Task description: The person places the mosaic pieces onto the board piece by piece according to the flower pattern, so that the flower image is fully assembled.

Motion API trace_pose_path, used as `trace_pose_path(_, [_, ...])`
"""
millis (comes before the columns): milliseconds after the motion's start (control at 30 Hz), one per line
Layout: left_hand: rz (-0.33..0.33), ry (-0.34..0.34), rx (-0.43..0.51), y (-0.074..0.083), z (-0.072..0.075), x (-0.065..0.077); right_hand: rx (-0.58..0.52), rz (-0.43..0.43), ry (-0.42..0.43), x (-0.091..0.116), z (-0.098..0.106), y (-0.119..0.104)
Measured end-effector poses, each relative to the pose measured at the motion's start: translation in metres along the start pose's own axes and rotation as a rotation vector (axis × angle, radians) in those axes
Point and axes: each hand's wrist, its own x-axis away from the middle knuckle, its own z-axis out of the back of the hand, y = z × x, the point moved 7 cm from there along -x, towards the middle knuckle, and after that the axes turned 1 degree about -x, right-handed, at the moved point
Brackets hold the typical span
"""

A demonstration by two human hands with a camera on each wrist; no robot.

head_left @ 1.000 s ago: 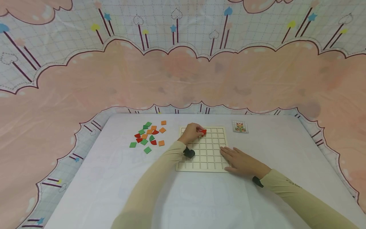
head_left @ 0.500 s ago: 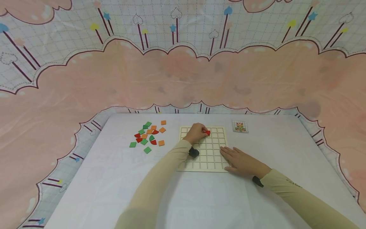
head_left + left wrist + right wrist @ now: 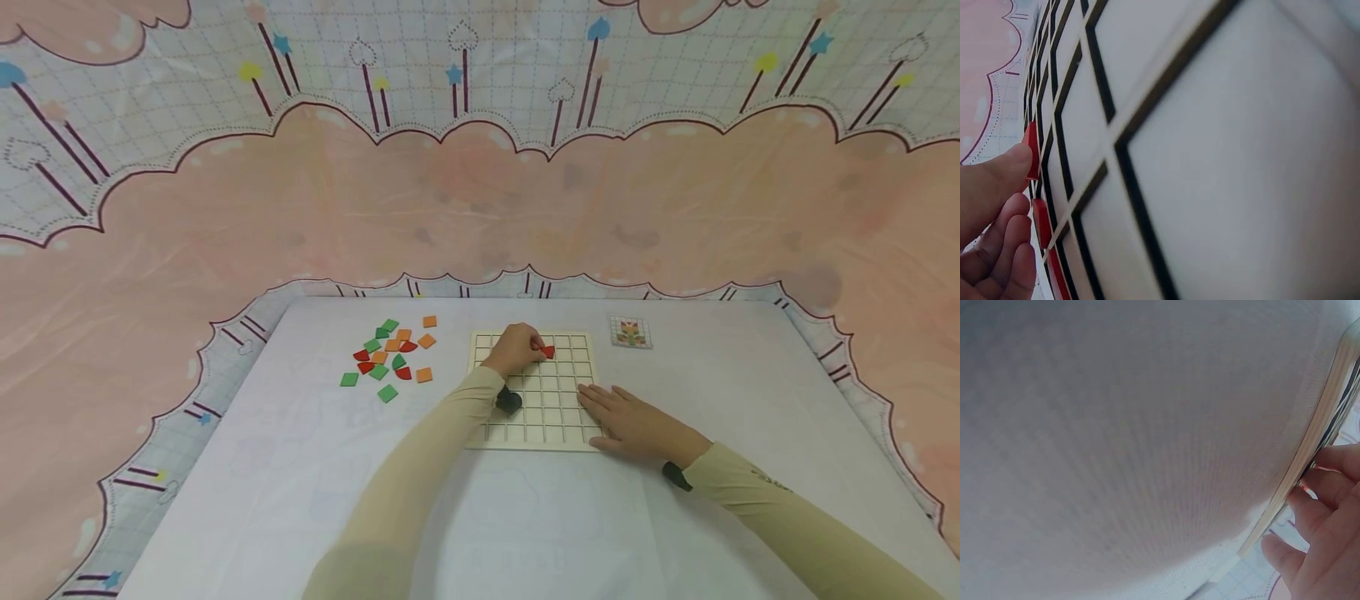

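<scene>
My left hand (image 3: pixel 514 348) is over the upper part of a pale wooden grid board (image 3: pixel 532 446), pinching a red quarter-round tile (image 3: pixel 549 352) between thumb and fingers. In the left wrist view the thumb (image 3: pixel 997 181) presses that red tile (image 3: pixel 1032 153) close against the grid. Two more red pieces (image 3: pixel 1041 222) show on the board beside the curled fingers; the hand hides them in the head view. My right hand (image 3: pixel 630 421) lies with fingers spread on the board's right edge. The right wrist view shows its fingertips along the wooden edge (image 3: pixel 1297 469).
Left of the board lies a loose scatter of green tiles (image 3: pixel 387 393), orange tiles (image 3: pixel 424 375) and red tiles (image 3: pixel 403 373). A small pattern card (image 3: pixel 630 332) with a flower picture lies right of the board. A white cloth (image 3: pixel 247 467) covers the table.
The left hand has shifted a little to the right across the board with the red tile, which is now turned and slightly nearer. The right hand stays where it was.
</scene>
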Motion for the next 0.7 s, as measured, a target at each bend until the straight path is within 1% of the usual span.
trace_pose_path(133, [-0.041,-0.01,0.013,0.002,-0.0006,-0.0013,0.006,0.0,0.001,0.0004,-0.0001,-0.0001])
trace_pose_path(267, [-0.057,-0.034,0.012,0.0056,-0.0025,-0.0013,0.003,0.001,0.005,0.0,0.0009,-0.0006])
trace_pose_path(467, [-0.039,-0.037,-0.02,0.0078,-0.0035,0.0005,-0.01,-0.003,-0.003,-0.0004,-0.0006,-0.0005])
trace_pose_path(700, [0.005,-0.015,-0.006,0.0051,0.0001,0.0037,-0.002,-0.008,-0.007,0.0006,-0.0007,-0.0001])
